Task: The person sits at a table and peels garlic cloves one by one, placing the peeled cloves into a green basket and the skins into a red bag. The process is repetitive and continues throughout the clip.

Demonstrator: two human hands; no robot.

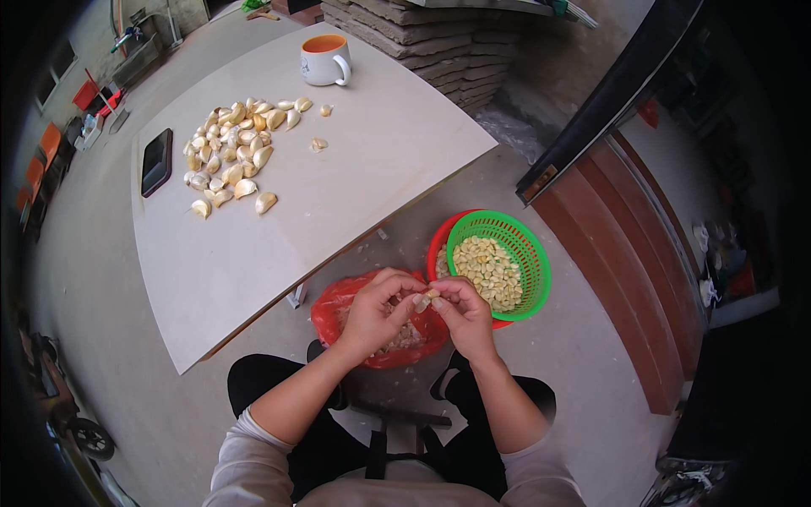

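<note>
Between the fingertips of my left hand [380, 310] and my right hand [464, 317] is a garlic clove [426, 300] with some papery skin on it. Both hands hold it above a red plastic bag [380, 362] of garlic skins. Just beyond my right hand, a green plastic basket [537, 266] holds many pale peeled cloves [488, 269]. It sits over a red basket [437, 244], which is mostly hidden and has some cloves showing at its left side. A spread of unpeeled garlic cloves [237, 139] lies on the table [317, 209] at the upper left.
On the table stand a white mug [324, 63] with an orange inside and a smartphone [157, 163] near the left edge. Reddish steps [621, 279] rise on the right beside a dark door edge. My knees and feet flank the bag. A motor scooter [70, 405] is at the far left.
</note>
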